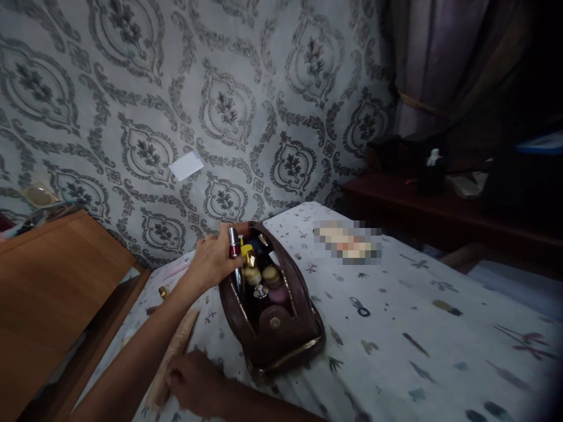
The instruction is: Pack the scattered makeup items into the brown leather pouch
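Note:
A brown zip bag (pixel 285 346) stands unzipped on the bed, with several small jars and bottles inside, some gold-lidded. Over its left side, my left hand (pixel 211 258) is closed around a small silver-capped bottle (pixel 234 243) with a dark red body. In front of the bag, my right hand (pixel 197 381) lies low with curled fingers. Its fingertips overlap a long tan strip-like object (pixel 180 340) on the sheet; whether they grip anything is hidden. Behind my left forearm lies a small gold-capped item (pixel 163 292).
The patterned sheet (pixel 387 334) covers the bed against a wallpapered wall. A blurred-out item (pixel 347 240) lies right of the bag. At left stands a wooden panel (pixel 57 293); a dark red table (pixel 387 196) with objects is at the right.

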Demonstrator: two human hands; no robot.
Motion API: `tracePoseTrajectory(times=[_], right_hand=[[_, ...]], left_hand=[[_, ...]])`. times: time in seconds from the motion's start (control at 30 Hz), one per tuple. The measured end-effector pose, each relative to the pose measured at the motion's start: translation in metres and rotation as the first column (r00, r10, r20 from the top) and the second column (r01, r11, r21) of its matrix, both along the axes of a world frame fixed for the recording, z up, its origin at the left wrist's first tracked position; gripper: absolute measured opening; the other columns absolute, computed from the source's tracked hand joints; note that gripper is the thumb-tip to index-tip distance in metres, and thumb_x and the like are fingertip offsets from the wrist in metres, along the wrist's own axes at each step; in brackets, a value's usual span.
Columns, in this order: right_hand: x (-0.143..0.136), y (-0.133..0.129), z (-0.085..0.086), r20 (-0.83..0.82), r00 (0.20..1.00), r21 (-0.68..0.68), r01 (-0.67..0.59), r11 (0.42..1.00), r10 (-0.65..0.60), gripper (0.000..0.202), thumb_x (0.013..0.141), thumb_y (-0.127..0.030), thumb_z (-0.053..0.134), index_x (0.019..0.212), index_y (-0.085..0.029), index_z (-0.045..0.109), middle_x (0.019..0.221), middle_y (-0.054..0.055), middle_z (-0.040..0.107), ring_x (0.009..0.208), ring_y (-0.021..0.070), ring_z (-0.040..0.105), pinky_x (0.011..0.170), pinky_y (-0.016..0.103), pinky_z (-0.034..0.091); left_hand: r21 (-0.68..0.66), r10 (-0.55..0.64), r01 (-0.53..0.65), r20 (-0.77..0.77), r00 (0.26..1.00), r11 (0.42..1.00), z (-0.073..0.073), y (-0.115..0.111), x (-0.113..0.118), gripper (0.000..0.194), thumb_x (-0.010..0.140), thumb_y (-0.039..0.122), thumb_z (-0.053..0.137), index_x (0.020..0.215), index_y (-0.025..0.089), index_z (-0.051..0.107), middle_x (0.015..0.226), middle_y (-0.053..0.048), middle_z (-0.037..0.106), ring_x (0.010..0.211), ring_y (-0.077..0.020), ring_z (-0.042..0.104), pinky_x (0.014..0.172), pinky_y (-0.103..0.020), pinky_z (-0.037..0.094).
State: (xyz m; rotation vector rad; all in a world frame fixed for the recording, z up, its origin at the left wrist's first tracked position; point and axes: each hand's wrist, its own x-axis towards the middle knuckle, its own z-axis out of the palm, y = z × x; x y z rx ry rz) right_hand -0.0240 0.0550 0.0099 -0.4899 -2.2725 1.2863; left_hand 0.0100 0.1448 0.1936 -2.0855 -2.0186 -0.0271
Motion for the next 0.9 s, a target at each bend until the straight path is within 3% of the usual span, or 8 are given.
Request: tracePoseTrajectory(times=[0.27,0.47,0.57,0.9], right_hand=[[0.0,-0.001,-0.002,-0.009,1.0,-0.008,0.026,1.0,-0.026,0.026,0.082,-0.021,0.05,0.088,-0.018,0.075,0.075,0.004,0.075,0.064,0.0168,0.067,0.055,0.02,0.043],[-0.003,0.0,-0.004,0.0,1.0,0.041,0.028,0.999,-0.028,0.026,0.082,-0.019,0.05,0.086,-0.017,0.075,0.075,0.005,0.075,0.066,0.0171,0.068,0.055,0.02,0.043],[-0.003,0.0,-0.003,-0.006,1.0,0.002,0.015,1.0,-0.015,0.026,0.081,-0.018,0.05,0.085,-0.017,0.075,0.073,0.003,0.075,0.059,0.0143,0.066,0.053,0.018,0.042],[0.003,-0.001,0.002,0.005,1.0,-0.01,0.001,1.0,-0.001,0.026,0.084,-0.019,0.049,0.088,-0.016,0.074,0.074,0.005,0.075,0.059,0.0161,0.066,0.058,0.022,0.045]], left_hand=[[-0.013,-0.008,0.008,0.06,0.998,1.0,0.001,0.007,-0.008,0.058,0.08,0.03,0.061,0.129,0.02,0.033,0.095,-0.006,0.064,0.101,-0.0308,0.058,0.085,-0.04,0.042],[-0.112,-0.045,0.062,0.146,0.988,0.992,0.006,0.012,-0.006,0.061,0.075,0.025,0.068,0.126,0.023,0.035,0.101,-0.004,0.064,0.103,-0.0279,0.059,0.085,-0.037,0.043],[-0.145,-0.036,0.052,0.115,0.993,0.988,0.008,0.014,-0.005,0.064,0.074,0.026,0.069,0.127,0.021,0.033,0.101,-0.006,0.065,0.103,-0.0282,0.06,0.085,-0.037,0.043],[-0.118,0.073,-0.072,0.007,0.997,0.99,0.01,0.017,-0.007,0.048,0.078,0.038,0.065,0.115,0.019,0.041,0.108,-0.011,0.062,0.109,-0.032,0.055,0.083,-0.04,0.045]])
